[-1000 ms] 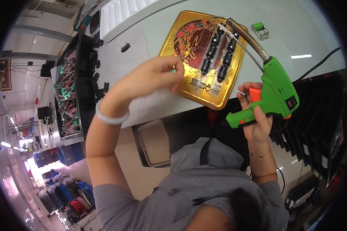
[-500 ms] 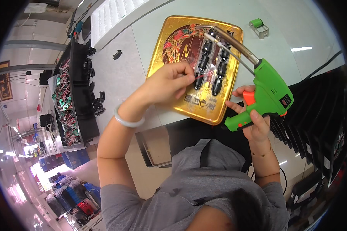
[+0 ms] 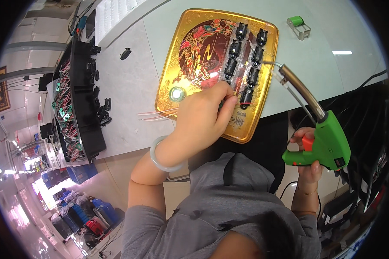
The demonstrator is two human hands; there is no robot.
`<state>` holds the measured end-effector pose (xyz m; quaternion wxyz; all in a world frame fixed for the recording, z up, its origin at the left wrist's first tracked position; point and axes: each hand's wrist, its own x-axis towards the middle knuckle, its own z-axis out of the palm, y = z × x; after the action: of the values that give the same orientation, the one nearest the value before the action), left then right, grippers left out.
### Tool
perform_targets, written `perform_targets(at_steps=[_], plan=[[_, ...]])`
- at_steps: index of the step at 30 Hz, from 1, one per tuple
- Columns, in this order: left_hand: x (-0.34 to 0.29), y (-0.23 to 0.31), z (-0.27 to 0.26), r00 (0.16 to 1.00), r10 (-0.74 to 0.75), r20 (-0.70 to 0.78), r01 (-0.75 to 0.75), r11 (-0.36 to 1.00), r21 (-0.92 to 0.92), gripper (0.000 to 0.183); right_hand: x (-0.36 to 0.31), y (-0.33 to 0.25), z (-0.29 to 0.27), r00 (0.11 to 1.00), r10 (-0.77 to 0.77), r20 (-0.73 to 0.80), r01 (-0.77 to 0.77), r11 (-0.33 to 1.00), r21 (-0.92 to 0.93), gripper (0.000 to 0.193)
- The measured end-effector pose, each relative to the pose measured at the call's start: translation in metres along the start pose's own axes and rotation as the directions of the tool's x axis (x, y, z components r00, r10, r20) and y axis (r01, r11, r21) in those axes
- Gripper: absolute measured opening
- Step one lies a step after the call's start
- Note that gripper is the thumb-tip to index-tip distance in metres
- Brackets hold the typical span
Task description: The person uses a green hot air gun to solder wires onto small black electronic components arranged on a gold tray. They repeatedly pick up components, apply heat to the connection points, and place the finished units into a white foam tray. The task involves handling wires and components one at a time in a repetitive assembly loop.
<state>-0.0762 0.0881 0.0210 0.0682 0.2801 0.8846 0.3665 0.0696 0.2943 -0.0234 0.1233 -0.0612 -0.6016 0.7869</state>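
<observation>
Though well apart, left hand (image 3: 205, 110) in pinch on wires (image 3: 162, 113), right hand (image 3: 311, 172) around green soldering gun (image 3: 333, 140)

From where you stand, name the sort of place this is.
Probably an electronics workshop: a green soldering gun, black parts in two rows on a gold tray, and a black bin of wired circuit boards.

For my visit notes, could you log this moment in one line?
left hand: over ornate gold tray, near black plastic housings, grasp hidden | right hand: holding green soldering gun
</observation>
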Motion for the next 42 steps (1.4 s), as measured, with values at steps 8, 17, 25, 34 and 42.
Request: perform_targets(at_steps=[8, 17, 25, 34, 42], plan=[[-0.008, -0.004, 0.017, 0.985, -0.001, -0.171, -0.006, 0.999, -0.038, 0.014, -0.017, 0.001, 0.003, 0.996, 0.081, -0.034, -0.082, 0.996, -0.041, 0.061], [-0.007, -0.001, 0.022, 0.975, 0.024, -0.222, -0.04, 0.997, -0.068, 0.015, -0.02, 0.004, 0.004, 0.995, 0.078, -0.07, -0.078, 0.997, -0.005, 0.058], [-0.002, -0.003, 0.029, 0.964, 0.046, -0.262, -0.068, 0.995, -0.076, 0.013, -0.019, 0.002, 0.003, 0.996, 0.069, -0.064, -0.07, 0.997, -0.017, 0.057], [-0.003, -0.007, 0.032, 0.962, 0.055, -0.269, -0.085, 0.991, -0.102, 0.013, -0.02, 0.003, 0.001, 0.992, 0.119, -0.051, -0.121, 0.992, -0.043, 0.058], [-0.006, -0.005, 0.026, 0.986, 0.022, -0.165, -0.037, 0.996, -0.087, 0.009, -0.021, 0.006, 0.001, 0.992, 0.113, -0.051, -0.114, 0.993, -0.023, 0.055]])
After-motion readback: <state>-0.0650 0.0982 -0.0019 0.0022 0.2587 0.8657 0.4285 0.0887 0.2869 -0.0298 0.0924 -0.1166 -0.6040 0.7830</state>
